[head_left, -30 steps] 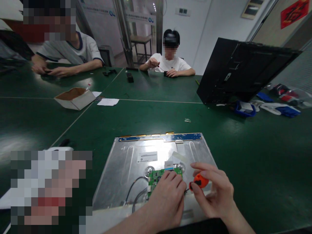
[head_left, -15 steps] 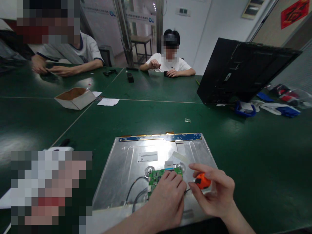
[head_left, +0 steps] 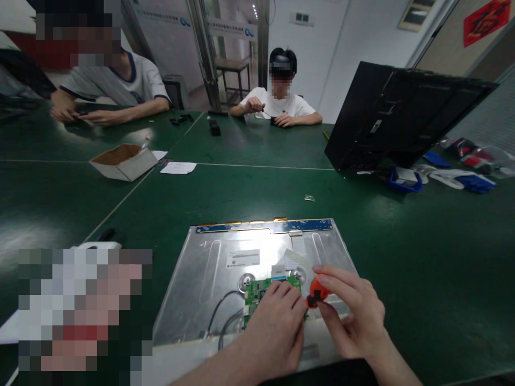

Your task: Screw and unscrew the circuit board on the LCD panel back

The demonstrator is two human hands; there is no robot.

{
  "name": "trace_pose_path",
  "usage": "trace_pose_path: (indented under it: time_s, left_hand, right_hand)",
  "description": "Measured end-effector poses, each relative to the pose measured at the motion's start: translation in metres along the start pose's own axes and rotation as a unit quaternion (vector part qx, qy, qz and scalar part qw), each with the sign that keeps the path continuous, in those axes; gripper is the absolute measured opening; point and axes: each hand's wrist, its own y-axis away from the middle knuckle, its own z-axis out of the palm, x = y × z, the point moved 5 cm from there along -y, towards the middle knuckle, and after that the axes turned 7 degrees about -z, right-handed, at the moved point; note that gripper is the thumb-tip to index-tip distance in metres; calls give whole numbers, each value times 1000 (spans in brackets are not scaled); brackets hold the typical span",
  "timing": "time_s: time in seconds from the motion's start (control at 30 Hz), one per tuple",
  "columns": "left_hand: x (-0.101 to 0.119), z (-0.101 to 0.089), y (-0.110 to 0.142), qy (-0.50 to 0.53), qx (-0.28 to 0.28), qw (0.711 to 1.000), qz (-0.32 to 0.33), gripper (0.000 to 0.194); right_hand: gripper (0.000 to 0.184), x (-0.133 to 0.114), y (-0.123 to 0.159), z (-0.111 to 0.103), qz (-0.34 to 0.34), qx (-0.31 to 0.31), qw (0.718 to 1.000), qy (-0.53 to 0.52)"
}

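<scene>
Green circuit board [head_left: 254, 292] lies on the silver panel [head_left: 181, 300], slightly off its middle toward 5 o'clock, with the panel on the counter [head_left: 422, 257] before me. My left hand [head_left: 277, 319] lies over the board from 5 o'clock with the fingers curled; whether they grip anything beneath, I cannot tell. My right hand [head_left: 356, 311] grasps an orange tool [head_left: 319, 288] between thumb and fingertips at the board's 3 o'clock. Caution: the tool could slip, marking the board or striking my left fingers; the likely cause is a light fingertip hold on the handle, with little support near the tip. Uneven pressure from my left hand could flex the board or shift it on the panel. Such a shift could strain the ribbon cable [head_left: 278, 272] at 12 o'clock, and my left forearm could snag the dark cables [head_left: 227, 321] at 8 o'clock. Visibility limits: the working end of the tool is concealed, so its point of contact is unconfirmed. My left hand covers most of the board's near half. The panel's near edge is partly screened by my forearm, and pixelation blanks out the area at 8 o'clock, left of the panel.
</scene>
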Motion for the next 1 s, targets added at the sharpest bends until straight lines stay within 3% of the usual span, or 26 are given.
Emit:
trace_pose_path:
  time_s: [0.2, 0.53, 0.87, 1.0]
  left_hand:
    - [-1, 2, 0, -9, -23, 1000, -8, 14]
    - [1, 1, 0, -2, 1, 1000, 0, 19]
    - [-1, 4, 0, -13, -21, 1000, -8, 12]
    - [0, 4, 0, -16, -17, 1000, -9, 12]
  right_hand:
    - [45, 1, 2, -1, 27, 70, 995, -68]
    - [34, -4, 0, -4, -22, -5, 1000, 18]
    - [38, 0, -1, -1, 9, 44, 996, -82]
    - [32, -3, -4, -3, -17, 28, 999, -38]
